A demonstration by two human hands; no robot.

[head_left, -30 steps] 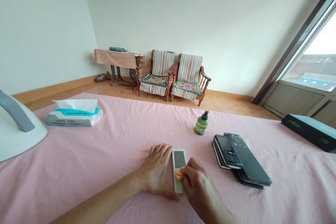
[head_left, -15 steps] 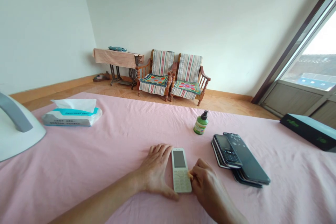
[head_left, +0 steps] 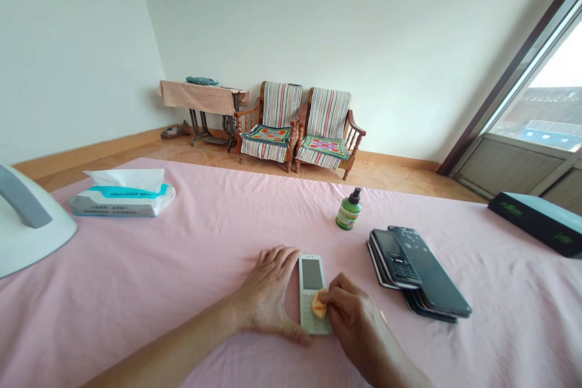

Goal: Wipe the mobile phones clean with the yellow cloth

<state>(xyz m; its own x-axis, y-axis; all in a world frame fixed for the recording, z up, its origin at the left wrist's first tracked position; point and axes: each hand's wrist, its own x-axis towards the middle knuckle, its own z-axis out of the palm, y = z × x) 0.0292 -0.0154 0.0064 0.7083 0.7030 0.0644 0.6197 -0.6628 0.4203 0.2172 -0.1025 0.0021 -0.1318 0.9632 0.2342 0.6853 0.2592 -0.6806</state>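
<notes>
Phone lies flat on pink cover, my left grip spread along its edge; my right grip pinches orange cloth over the keypad, where I'd press lightly.

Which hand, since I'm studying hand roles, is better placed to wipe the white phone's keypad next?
Likely the right hand: it pinches the orange cloth on the keypad; the left hand is by the left edge of the white phone.

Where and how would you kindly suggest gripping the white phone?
Probably pinch the white phone by its long edges at the screen end, from above: it lies flat, face up, with the orange cloth in the right hand covering part of its keypad.
</notes>
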